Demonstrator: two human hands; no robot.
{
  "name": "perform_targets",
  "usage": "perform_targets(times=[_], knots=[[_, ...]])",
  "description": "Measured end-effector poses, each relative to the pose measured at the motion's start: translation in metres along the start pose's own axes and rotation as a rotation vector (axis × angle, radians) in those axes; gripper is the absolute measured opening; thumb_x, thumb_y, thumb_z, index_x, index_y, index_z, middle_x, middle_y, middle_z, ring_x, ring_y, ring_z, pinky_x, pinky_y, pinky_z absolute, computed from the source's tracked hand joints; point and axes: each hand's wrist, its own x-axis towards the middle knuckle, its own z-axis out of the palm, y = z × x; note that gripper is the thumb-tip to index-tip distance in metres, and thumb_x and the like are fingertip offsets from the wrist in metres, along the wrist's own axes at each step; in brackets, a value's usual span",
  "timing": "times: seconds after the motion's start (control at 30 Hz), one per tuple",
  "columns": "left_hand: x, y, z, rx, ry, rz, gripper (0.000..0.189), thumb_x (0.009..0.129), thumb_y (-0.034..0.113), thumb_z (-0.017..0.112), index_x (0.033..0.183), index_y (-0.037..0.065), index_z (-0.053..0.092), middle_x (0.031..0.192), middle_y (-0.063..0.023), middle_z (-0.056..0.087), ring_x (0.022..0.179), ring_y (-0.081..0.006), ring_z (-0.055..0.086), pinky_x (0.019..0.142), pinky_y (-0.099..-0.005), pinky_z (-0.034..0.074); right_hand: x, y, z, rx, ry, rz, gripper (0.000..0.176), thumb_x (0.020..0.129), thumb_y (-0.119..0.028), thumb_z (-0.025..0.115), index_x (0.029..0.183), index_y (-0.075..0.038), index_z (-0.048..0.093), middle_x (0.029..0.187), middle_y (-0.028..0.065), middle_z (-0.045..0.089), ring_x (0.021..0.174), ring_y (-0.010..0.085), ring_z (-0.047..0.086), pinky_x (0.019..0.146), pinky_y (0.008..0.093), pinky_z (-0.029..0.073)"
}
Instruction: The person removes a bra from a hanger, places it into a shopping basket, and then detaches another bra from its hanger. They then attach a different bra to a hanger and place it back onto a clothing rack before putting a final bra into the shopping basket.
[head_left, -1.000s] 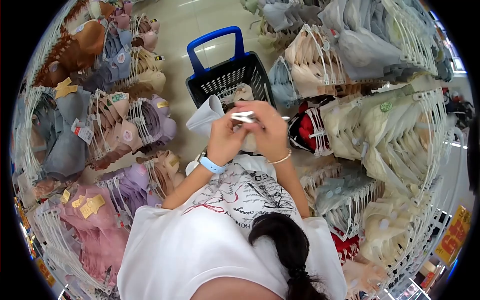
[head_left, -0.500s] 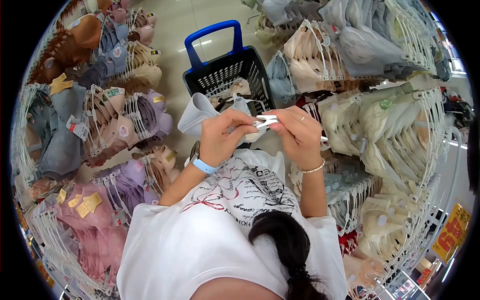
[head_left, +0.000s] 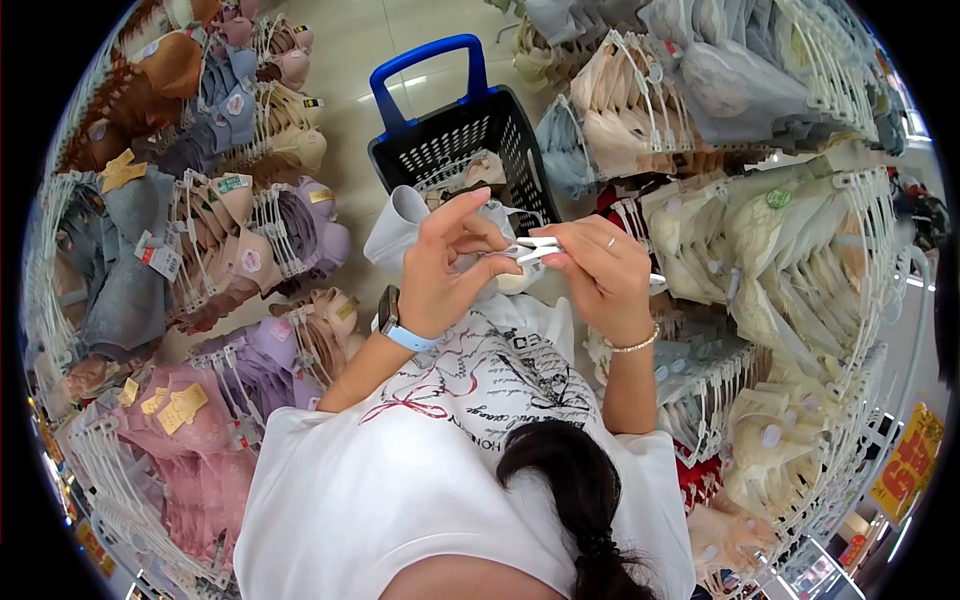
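Note:
In front of my chest, my right hand point(head_left: 605, 275) grips a white plastic hanger point(head_left: 540, 250) between thumb and fingers. The hanger's clip end points left, and a bit of its other end shows beyond the right hand. My left hand point(head_left: 445, 265) pinches at the clip end, with one finger raised. Below and behind the left hand hangs a pale grey bra point(head_left: 393, 235); its edge appears to be in the left fingers, though the exact grip is partly hidden.
A black shopping basket point(head_left: 523, 150) with a blue handle point(head_left: 425, 60) stands on the tiled floor ahead, with garments inside. Racks of bras line both sides, including pink bras point(head_left: 195, 480) at left and cream bras point(head_left: 800, 270) at right.
One left finger has lifted away from the clip end, opening up the hand a little. The right hand keeps the hanger and has shifted slightly right.

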Motion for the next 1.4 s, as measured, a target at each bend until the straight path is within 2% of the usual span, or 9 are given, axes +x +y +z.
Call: perform_targets(times=[0.57,0.73,0.9,1.03,1.1,1.17,1.3,1.37,1.4], knots=[[0.001,0.001,-0.009,0.175,-0.269,-0.051,0.062,0.062,-0.008,0.066,0.116,0.005,0.039,0.083,-0.0071,0.051,0.077,-0.0151,0.055,0.072,-0.027,0.049,-0.012,0.005,-0.003,0.059,-0.096,0.109,0.019,0.066,-0.009,0.064,0.081,0.001,0.056,0.073,0.0091,0.058,0.064,0.0232,0.055,0.056,0.029,0.044],[0.016,-0.006,-0.001,0.392,-0.292,0.074,0.03,0.076,0.0,0.055,0.105,0.001,0.047,0.097,-0.0125,0.054,0.087,-0.0134,0.053,0.069,-0.0232,0.045,-0.007,0.01,0.008,-0.062,0.015,0.066,0.022,0.065,-0.013,0.063,0.083,-0.002,0.057,0.074,0.0086,0.058,0.069,0.0228,0.055,0.057,0.0282,0.044],[0.012,-0.019,-0.001,0.334,-0.128,-0.17,0.017,0.084,0.009,0.046,0.098,0.002,0.048,0.08,-0.0079,0.061,0.073,-0.0147,0.059,0.059,-0.0229,0.044,-0.017,0.003,0.022,-0.257,0.244,0.059,0.036,0.066,-0.027,0.063,0.095,-0.008,0.052,0.096,0.0032,0.053,0.085,0.0213,0.051,0.072,0.0381,0.038],[0.012,-0.021,-0.012,0.059,-0.025,-0.268,0.018,0.087,0.015,0.042,0.1,0.003,0.047,0.084,-0.0069,0.06,0.077,-0.0113,0.058,0.058,-0.0201,0.043,-0.12,0.013,0.035,-0.193,0.131,-0.138,0.019,0.071,-0.021,0.061,0.083,-0.008,0.055,0.08,0.0059,0.056,0.07,0.0209,0.054,0.061,0.0327,0.041],[0.015,-0.018,-0.018,0.019,-0.017,-0.236,0.019,0.087,0.015,0.042,0.101,0.002,0.046,0.084,-0.0083,0.06,0.076,-0.0122,0.058,0.059,-0.0204,0.044,-0.178,0.048,0.06,-0.292,0.004,0.241,0.016,0.076,-0.02,0.057,0.082,-0.005,0.057,0.073,0.0078,0.057,0.063,0.0193,0.053,0.057,0.0301,0.042],[0.016,-0.012,-0.023,-0.057,-0.006,-0.193,0.02,0.088,0.015,0.041,0.1,0.0,0.044,0.084,-0.0108,0.059,0.076,-0.0144,0.058,0.061,-0.0221,0.045,-0.191,0.08,0.075,0.216,0.344,1.151,0.02,0.08,-0.021,0.053,0.085,-0.002,0.056,0.073,0.0094,0.057,0.066,0.0171,0.054,0.06,0.0294,0.043],[0.014,-0.004,-0.04,-0.109,-0.004,-0.181,0.022,0.088,0.018,0.042,0.101,0.0,0.044,0.083,-0.0114,0.059,0.076,-0.0164,0.058,0.064,-0.0246,0.046,-0.213,0.221,0.111,0.358,0.404,0.959,0.03,0.085,-0.027,0.046,0.1,-0.001,0.054,0.093,0.0099,0.059,0.086,0.0185,0.054,0.076,0.0257,0.04],[0.013,-0.001,-0.051,-0.075,0.026,-0.171,0.023,0.087,0.019,0.043,0.101,0.0,0.043,0.082,-0.012,0.058,0.075,-0.0175,0.057,0.065,-0.0273,0.047,-0.167,0.239,0.136,0.689,0.191,1.409,0.073,0.079,-0.064,0.023,0.106,-0.003,0.051,0.099,0.01,0.058,0.093,0.0198,0.052,0.084,0.0291,0.036],[0.013,0.001,-0.055,-0.052,0.065,-0.159,0.025,0.087,0.02,0.043,0.102,0.0,0.042,0.081,-0.0125,0.058,0.074,-0.0185,0.057,0.067,-0.03,0.048,-0.172,0.274,0.165,1.018,-0.091,1.415,0.081,0.073,-0.072,0.018,0.101,-0.004,0.053,0.094,0.0089,0.058,0.086,0.0178,0.054,0.078,0.0287,0.04]])
